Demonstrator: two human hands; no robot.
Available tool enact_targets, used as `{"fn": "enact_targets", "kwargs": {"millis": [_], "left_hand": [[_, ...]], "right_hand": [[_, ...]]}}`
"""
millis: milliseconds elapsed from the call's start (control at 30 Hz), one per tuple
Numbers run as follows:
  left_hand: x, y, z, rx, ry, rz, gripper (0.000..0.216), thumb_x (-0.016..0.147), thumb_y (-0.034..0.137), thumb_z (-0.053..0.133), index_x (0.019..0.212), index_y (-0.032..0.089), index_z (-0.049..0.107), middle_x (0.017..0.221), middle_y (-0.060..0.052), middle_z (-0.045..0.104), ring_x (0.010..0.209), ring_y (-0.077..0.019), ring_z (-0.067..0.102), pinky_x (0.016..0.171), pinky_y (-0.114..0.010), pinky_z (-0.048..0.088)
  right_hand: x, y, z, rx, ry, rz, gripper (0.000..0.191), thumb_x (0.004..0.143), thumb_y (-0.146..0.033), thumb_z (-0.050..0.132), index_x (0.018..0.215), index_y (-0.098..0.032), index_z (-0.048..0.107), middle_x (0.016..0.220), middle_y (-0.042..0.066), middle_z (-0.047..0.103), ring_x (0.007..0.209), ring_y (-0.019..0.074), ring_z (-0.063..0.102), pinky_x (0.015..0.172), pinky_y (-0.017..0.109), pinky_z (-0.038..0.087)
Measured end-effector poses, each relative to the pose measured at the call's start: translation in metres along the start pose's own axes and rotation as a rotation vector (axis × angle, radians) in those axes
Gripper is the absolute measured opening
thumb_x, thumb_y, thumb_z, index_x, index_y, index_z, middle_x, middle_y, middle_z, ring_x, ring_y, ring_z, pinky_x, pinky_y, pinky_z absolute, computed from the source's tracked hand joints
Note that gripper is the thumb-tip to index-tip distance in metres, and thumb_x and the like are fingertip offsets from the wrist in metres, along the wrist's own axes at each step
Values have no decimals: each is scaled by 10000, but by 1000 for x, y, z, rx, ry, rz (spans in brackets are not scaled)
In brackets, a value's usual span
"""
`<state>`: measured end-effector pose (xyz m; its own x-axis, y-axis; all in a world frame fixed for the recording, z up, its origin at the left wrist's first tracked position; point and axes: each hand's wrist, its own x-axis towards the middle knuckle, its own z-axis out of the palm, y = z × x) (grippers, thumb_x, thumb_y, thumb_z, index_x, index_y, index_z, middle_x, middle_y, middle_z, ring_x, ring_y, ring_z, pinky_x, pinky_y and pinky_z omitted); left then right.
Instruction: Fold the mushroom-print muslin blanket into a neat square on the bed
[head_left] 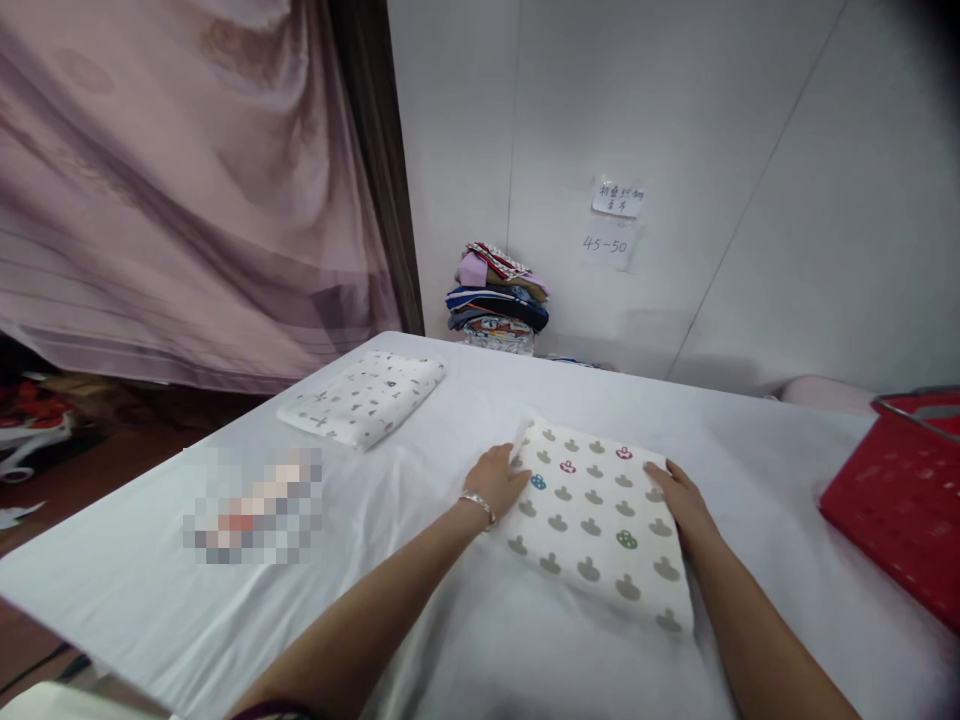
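Observation:
A folded white cloth (pixel 592 520) printed with grey mushroom shapes, a few of them red, blue and green, lies on the white-covered table in front of me. My left hand (pixel 496 485), with a bracelet at the wrist, grips its left edge, thumb over the top. On the opposite side my right hand (pixel 686 505) holds the upper right edge, with some fingers hidden from view. Farther off to the left rests a second folded white cloth (pixel 367 395) with small dark and grey prints, apart from both hands.
A red basket (pixel 892 500) stands at the right. Several folded textiles (pixel 499 300) are stacked beyond the far table edge by the wall. The white table cover (pixel 360 580) is wrinkled. A pink curtain (pixel 187 200) hangs at the left; a pixelated patch hides something on the table's left.

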<state>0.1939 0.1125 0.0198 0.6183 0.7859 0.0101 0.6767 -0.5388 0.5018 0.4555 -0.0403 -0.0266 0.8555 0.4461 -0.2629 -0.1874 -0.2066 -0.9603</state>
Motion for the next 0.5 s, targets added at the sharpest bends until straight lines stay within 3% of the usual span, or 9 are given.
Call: {"fn": "enact_targets", "kwargs": {"millis": [133, 200, 300, 500], "left_hand": [[28, 32, 18, 63, 52, 259, 669, 809, 563, 383, 1343, 163, 337, 1449, -99, 262, 1333, -265, 200, 1084, -416, 173], [41, 36, 30, 111, -40, 251, 739, 803, 618, 322, 1381, 161, 270, 1485, -81, 145, 1358, -273, 91, 1093, -451, 96], [52, 30, 40, 147, -186, 162, 794, 792, 650, 263, 1409, 153, 201, 1496, -64, 41, 1363, -284, 20, 1077, -482, 109], [52, 18, 39, 57, -149, 129, 743, 800, 620, 296, 1395, 179, 238, 1496, -35, 76, 1366, -240, 50, 1080, -409, 176]], "right_hand": [[-2, 1, 0, 42, -6, -27, 765, 594, -375, 747, 1278, -189, 461, 1003, 93, 661, 712, 199, 657, 564, 256, 529], [-2, 3, -1, 79, -34, -53, 744, 587, -358, 754, 1259, -202, 476, 962, 73, 665, 687, 192, 652, 556, 258, 527], [-4, 5, -1, 120, -69, -105, 704, 591, -349, 754, 1231, -213, 495, 925, 52, 663, 669, 182, 642, 554, 259, 523], [-8, 0, -1, 141, -94, -102, 615, 603, -302, 752, 1170, -199, 537, 854, 44, 670, 652, 180, 632, 538, 253, 513]]}}
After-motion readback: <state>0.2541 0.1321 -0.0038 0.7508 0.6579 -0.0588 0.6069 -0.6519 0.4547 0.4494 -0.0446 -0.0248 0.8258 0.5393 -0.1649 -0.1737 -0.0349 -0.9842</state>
